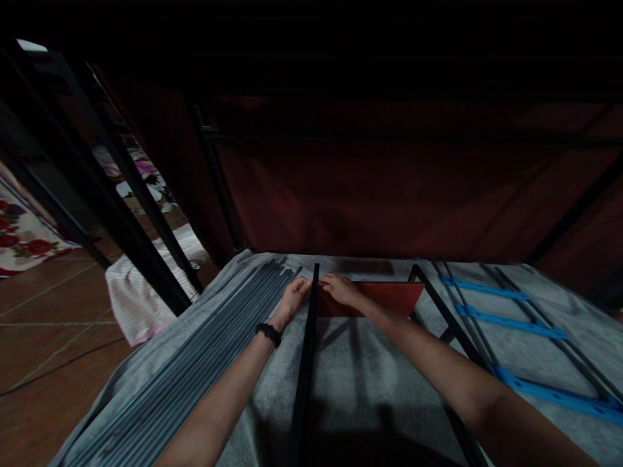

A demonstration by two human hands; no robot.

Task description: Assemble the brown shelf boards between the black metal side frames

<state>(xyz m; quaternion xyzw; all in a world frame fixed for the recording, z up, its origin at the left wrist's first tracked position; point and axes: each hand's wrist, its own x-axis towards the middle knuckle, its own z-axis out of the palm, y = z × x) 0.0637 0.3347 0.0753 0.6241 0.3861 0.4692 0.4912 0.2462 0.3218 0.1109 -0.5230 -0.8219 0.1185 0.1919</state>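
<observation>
A black metal frame (307, 350) stands on a grey blanket, with a reddish-brown panel (389, 297) across its far end. My left hand (294, 296), with a black band on the wrist, is closed at the outer left side of the frame's left bar, near its far end. On the bar's other side, my right hand (339, 289) has its fingers bent over the panel's top left corner. The fingertips of both hands come close together at the bar. Whatever small thing may be between them is too small to make out.
Many thin grey rods (209, 363) lie side by side on the blanket (379, 370) at left. Dark rods with blue crosspieces (511, 320) lie at right. Dark posts (141, 194) rise at left, and a dark red cloth (365, 194) hangs behind.
</observation>
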